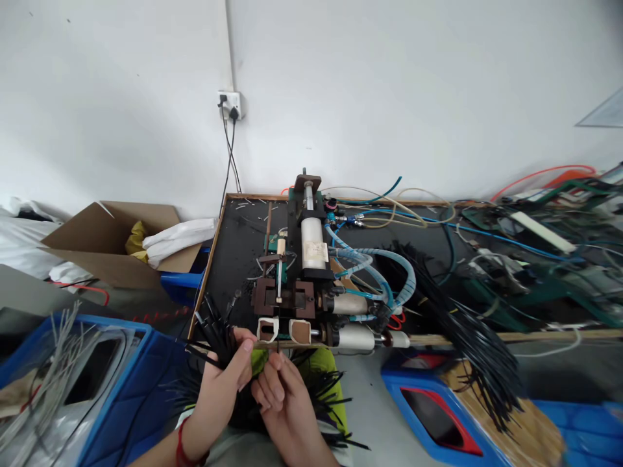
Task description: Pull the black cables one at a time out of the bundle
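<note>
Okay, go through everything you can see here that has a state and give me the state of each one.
Left hand: closed around black cables
Right hand: fingertips pinched together
Front clamp blocks: apart
Black plugs: in the wall socket; power unclear
Cardboard box: open
Long cable bundle: tied, hanging over the bench edge
Left blue crate: open, holding pale wires

A loose bundle of thin, black, flexible cables (220,338) rests in the left hand (230,371), its ends fanned out beyond the fingers, a few pale-tipped. One slim black cable (278,345) points forward from the right hand's (283,390) pinched fingertips.
</note>
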The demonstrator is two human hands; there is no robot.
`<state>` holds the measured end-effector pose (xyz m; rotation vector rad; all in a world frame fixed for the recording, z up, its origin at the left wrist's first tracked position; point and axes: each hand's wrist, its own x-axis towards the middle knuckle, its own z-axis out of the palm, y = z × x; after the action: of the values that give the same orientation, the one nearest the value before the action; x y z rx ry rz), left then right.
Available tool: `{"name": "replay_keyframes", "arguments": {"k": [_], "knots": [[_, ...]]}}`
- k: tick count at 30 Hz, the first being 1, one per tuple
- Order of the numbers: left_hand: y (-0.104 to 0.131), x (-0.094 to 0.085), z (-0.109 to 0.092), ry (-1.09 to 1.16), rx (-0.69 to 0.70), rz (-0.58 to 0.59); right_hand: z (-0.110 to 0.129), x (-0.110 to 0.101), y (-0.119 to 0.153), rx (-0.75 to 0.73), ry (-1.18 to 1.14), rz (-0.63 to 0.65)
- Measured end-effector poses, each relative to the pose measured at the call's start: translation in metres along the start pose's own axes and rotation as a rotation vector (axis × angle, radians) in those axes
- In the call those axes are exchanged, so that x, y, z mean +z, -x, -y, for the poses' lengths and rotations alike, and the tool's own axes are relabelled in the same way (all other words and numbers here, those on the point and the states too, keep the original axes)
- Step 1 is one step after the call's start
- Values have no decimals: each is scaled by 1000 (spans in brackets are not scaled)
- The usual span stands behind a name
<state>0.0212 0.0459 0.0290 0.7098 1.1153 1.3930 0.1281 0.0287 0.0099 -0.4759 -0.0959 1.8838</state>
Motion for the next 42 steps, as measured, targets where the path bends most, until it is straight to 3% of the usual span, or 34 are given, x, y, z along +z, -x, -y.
{"name": "replay_keyframes", "arguments": {"k": [10, 17, 24, 32, 35, 37, 39, 42], "knots": [[0, -3, -1, 248, -33, 44, 2, 2, -1, 5, -14, -18], [2, -7, 2, 191, -68, -38, -4, -4, -2, -34, 59, -64], [4, -7, 5, 66, -102, -121, -2, -23, -6, -256, 593, -118], [6, -17, 10, -75, 30, 93, 15, -8, 7, -360, 987, -93], [6, -18, 9, -79, 38, 140, 23, -11, 24, -325, 1218, 27], [7, -18, 8, -77, 37, 147, 36, -26, 38, -189, 1420, 116], [7, -17, 7, -86, 30, 141, 57, -48, 51, 5, 1745, 36], [8, -15, 4, -97, 6, 136, 89, -75, 64, 180, 2231, -418]]}}
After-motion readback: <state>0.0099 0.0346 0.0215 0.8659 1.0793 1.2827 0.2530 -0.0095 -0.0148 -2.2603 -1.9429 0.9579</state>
